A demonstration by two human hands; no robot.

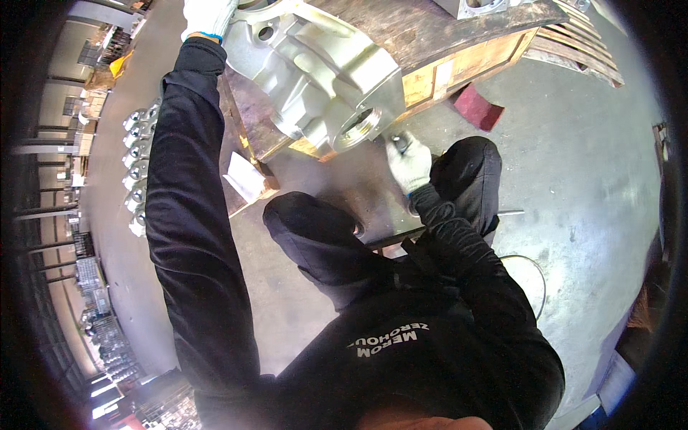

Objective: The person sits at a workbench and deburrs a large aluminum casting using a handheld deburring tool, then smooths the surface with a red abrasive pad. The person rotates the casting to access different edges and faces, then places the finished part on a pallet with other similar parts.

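A large silvery metal casting (315,72), ribbed and hollowed, rests tilted on the wooden bench in front of me. My left hand (207,16), in a white glove, grips its far left end; the top edge of the picture cuts off part of the fingers. At the casting's near right corner is a round machined opening (358,127). My right hand (410,163), also gloved, is closed just beside that opening. In it is a short dark tool with a round metallic end (401,143), whose kind I cannot make out.
The wooden bench (437,75) has another metal part (479,7) on it. A red curved piece (479,107) and a wooden pallet (573,46) lie on the floor beyond. Several silvery castings (136,172) stand in rows at left. A thin hose (543,283) curls at right.
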